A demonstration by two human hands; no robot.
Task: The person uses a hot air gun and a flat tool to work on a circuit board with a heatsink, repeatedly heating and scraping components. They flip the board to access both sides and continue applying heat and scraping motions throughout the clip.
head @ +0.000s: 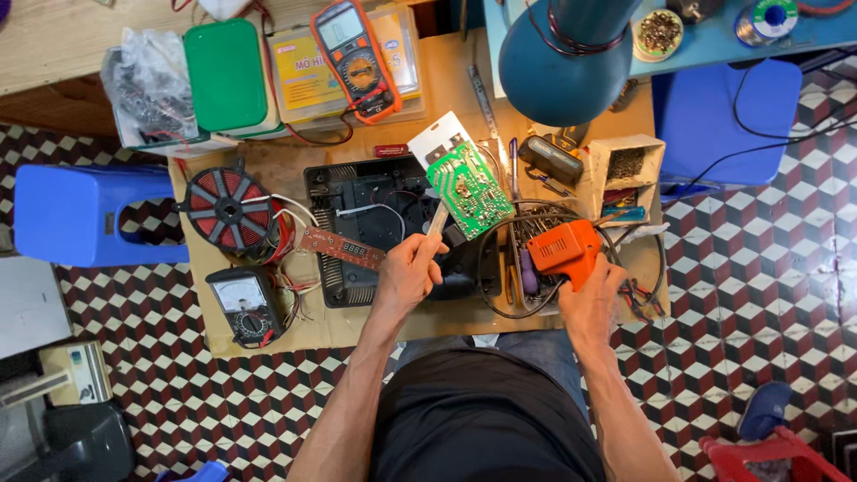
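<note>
Left hand (pixel 406 272) fisted around a slim pale tool handle (pixel 436 219), grip fully closed on it; the handle runs up and to the right toward the green circuit board (pixel 470 187). Tool tip sits at the board's lower-left edge; can't tell whether it actually touches. The board lies tilted, long axis running upper-left to lower-right, over the open black appliance base (pixel 375 214).

Right hand (pixel 589 299) wrapped around the grip of an orange soldering gun (pixel 562 250), closed tight; the gun body points left, toward the board. The board is up and left of the right hand, up and right of the left hand. Left hand is the nearer one, with the tool already at the board edge; the gun sits just beside the board's lower-right corner, apart from it.

Around: red coil disc (pixel 230 207) and black analog meter (pixel 245 303) at left on the cardboard (pixel 357 330), orange multimeter (pixel 355 55) at top, teal lamp shade (pixel 558 62) overhead, blue stool (pixel 85 214) on the tiled floor.
</note>
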